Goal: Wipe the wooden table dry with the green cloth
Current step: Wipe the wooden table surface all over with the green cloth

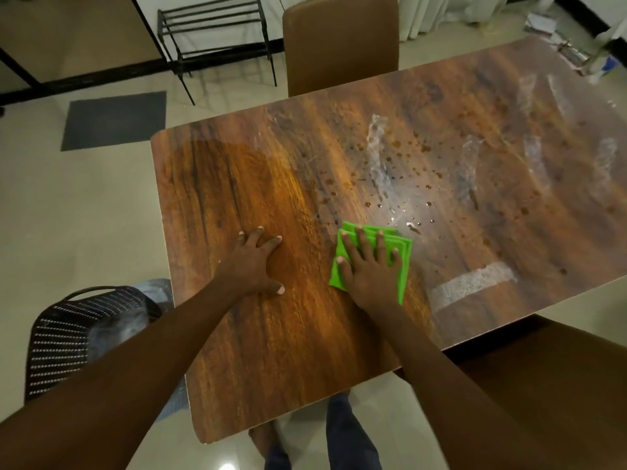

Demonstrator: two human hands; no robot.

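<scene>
The wooden table (237,351) fills the middle of the head view. A folded green cloth (403,252) lies flat on it near the front centre. My right hand (369,269) presses down on the cloth with straight, spread fingers. My left hand (254,262) rests flat on the bare wood to the cloth's left, fingers spread. Water drops and wet streaks (400,184) cover the table beyond the cloth and to its right. The wood around my left hand looks dry.
A brown chair (339,45) stands at the table's far side, another brown chair (549,385) at the near right. A black perforated chair (68,337) sits at the left. A metal rack (217,32) and dark floor mat (115,120) lie beyond.
</scene>
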